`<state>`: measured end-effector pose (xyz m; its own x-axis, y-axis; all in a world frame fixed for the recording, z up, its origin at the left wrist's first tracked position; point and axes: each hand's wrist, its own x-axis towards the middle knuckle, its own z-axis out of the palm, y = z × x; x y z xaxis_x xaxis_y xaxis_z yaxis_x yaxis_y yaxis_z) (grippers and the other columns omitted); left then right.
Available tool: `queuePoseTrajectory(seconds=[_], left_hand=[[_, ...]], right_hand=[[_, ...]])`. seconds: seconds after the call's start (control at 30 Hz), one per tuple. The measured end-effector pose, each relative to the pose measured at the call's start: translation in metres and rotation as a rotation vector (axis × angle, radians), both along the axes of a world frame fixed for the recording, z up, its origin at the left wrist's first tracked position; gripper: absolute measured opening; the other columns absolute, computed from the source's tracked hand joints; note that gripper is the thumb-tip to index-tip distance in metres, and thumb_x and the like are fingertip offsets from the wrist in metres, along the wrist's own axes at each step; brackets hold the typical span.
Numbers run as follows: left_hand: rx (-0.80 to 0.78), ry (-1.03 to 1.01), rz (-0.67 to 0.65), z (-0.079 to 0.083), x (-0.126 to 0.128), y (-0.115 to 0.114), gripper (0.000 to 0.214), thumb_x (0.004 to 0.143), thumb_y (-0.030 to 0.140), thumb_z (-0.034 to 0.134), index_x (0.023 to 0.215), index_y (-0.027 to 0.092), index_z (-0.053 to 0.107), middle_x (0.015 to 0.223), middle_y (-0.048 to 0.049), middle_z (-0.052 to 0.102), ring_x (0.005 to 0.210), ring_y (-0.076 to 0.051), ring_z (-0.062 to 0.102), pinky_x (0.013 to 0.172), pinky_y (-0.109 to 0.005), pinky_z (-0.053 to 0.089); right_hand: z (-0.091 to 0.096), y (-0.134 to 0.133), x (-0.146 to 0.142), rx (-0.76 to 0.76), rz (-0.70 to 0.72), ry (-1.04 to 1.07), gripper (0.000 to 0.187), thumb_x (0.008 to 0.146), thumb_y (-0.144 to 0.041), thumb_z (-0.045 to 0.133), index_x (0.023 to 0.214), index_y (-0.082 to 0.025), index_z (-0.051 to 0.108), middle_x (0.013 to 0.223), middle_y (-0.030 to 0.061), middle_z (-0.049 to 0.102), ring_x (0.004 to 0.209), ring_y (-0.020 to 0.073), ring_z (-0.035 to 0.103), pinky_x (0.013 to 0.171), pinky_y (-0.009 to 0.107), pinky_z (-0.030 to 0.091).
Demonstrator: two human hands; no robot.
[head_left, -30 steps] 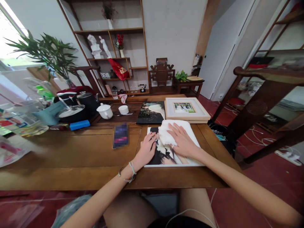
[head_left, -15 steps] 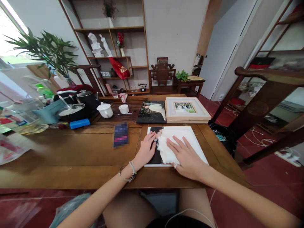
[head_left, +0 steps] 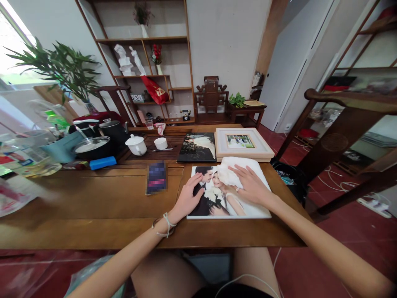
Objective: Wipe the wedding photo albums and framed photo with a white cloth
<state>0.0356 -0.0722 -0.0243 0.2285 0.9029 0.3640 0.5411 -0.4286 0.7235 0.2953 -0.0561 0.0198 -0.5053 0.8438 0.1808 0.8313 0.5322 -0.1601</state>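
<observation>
Fingers (head_left: pixel 245 174) of right hand (head_left: pixel 254 189) spread flat on white cloth (head_left: pixel 228 171), now shoved from photo print's (head_left: pixel 214 196) near edge to far end; left hand (head_left: pixel 186 199), fingers splayed, pins print's left edge to bench (head_left: pixel 93 198), so wipe looks mid-pass.

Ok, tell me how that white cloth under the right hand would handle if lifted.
The white cloth is bunched into soft folds under the right hand, so it probably goes limp when lifted. It looks light. On the smooth photo panel it may slide easily.
</observation>
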Motion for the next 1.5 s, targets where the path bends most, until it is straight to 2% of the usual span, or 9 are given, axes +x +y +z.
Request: queuePoseTrajectory(seconds=[0.17, 0.53, 0.63, 0.87, 0.97, 1.07, 1.33, 1.4, 1.5], left_hand=[[-0.004, 0.005, 0.012, -0.002, 0.001, -0.001, 0.041, 0.087, 0.025, 0.052, 0.128, 0.019, 0.056, 0.144, -0.0118, 0.048, 0.136, -0.024, 0.041, 0.114, -0.048, 0.029], [0.039, -0.016, 0.016, -0.010, 0.001, 0.003, 0.038, 0.091, 0.025, 0.046, 0.128, 0.020, 0.056, 0.140, -0.0112, 0.052, 0.134, -0.023, 0.043, 0.114, -0.049, 0.030], [0.050, -0.017, 0.014, -0.012, 0.001, 0.004, 0.038, 0.091, 0.025, 0.047, 0.128, 0.021, 0.056, 0.140, -0.0109, 0.052, 0.134, -0.023, 0.043, 0.114, -0.048, 0.030], [0.049, -0.007, 0.017, -0.011, 0.001, 0.003, 0.039, 0.091, 0.024, 0.047, 0.129, 0.021, 0.055, 0.141, -0.0110, 0.051, 0.134, -0.023, 0.043, 0.114, -0.048, 0.030], [0.051, 0.001, 0.021, -0.011, 0.001, 0.003, 0.039, 0.091, 0.024, 0.047, 0.129, 0.021, 0.054, 0.141, -0.0109, 0.051, 0.134, -0.023, 0.043, 0.114, -0.048, 0.030], [0.054, 0.021, 0.025, -0.010, 0.001, 0.003, 0.039, 0.090, 0.023, 0.047, 0.129, 0.021, 0.055, 0.141, -0.0109, 0.051, 0.134, -0.023, 0.043, 0.113, -0.049, 0.030], [0.069, 0.030, 0.015, -0.010, 0.000, 0.003, 0.039, 0.089, 0.021, 0.047, 0.128, 0.020, 0.055, 0.140, -0.0109, 0.052, 0.134, -0.023, 0.043, 0.113, -0.049, 0.032], [0.073, 0.024, 0.018, -0.010, 0.000, 0.003, 0.039, 0.089, 0.021, 0.047, 0.127, 0.021, 0.055, 0.140, -0.0102, 0.053, 0.134, -0.023, 0.043, 0.113, -0.049, 0.031], [0.059, 0.024, 0.025, -0.010, 0.001, 0.003, 0.039, 0.089, 0.022, 0.048, 0.127, 0.021, 0.056, 0.140, -0.0109, 0.052, 0.134, -0.023, 0.043, 0.113, -0.049, 0.030]], right_hand=[[-0.007, -0.005, -0.010, 0.066, -0.010, -0.089, 0.065, 0.085, -0.034, 0.046, 0.145, -0.011, 0.036, 0.151, 0.0121, 0.035, 0.142, 0.0313, 0.020, 0.115, 0.054, 0.010], [-0.001, -0.076, -0.027, 0.055, 0.205, -0.103, 0.068, 0.084, -0.032, 0.047, 0.146, -0.007, 0.032, 0.155, 0.0122, 0.028, 0.142, 0.0356, 0.015, 0.114, 0.060, 0.008], [0.004, -0.063, -0.027, 0.007, 0.201, -0.080, 0.068, 0.083, -0.031, 0.049, 0.146, -0.011, 0.034, 0.153, 0.0098, 0.033, 0.142, 0.0317, 0.020, 0.115, 0.056, 0.011], [0.000, 0.007, -0.028, 0.046, 0.090, -0.073, 0.066, 0.086, -0.038, 0.050, 0.145, -0.012, 0.036, 0.151, 0.0101, 0.037, 0.140, 0.0305, 0.024, 0.115, 0.053, 0.012], [-0.003, 0.015, -0.032, 0.073, 0.061, -0.077, 0.064, 0.089, -0.042, 0.047, 0.144, -0.012, 0.038, 0.151, 0.0109, 0.037, 0.140, 0.0314, 0.024, 0.115, 0.053, 0.011], [-0.005, 0.002, -0.036, 0.089, 0.069, -0.088, 0.064, 0.088, -0.041, 0.048, 0.144, -0.011, 0.038, 0.151, 0.0116, 0.036, 0.141, 0.0332, 0.022, 0.115, 0.054, 0.009], [0.001, -0.081, -0.030, 0.035, 0.250, -0.067, 0.071, 0.084, -0.036, 0.051, 0.147, -0.011, 0.030, 0.155, 0.0122, 0.028, 0.143, 0.0339, 0.012, 0.115, 0.057, 0.004], [0.005, -0.087, -0.025, -0.002, 0.267, -0.054, 0.072, 0.083, -0.034, 0.052, 0.148, -0.014, 0.030, 0.155, 0.0104, 0.029, 0.144, 0.0310, 0.013, 0.116, 0.055, 0.006], [0.009, -0.071, -0.018, -0.043, 0.228, -0.038, 0.069, 0.081, -0.030, 0.052, 0.146, -0.017, 0.033, 0.152, 0.0087, 0.034, 0.143, 0.0265, 0.018, 0.116, 0.051, 0.010]])
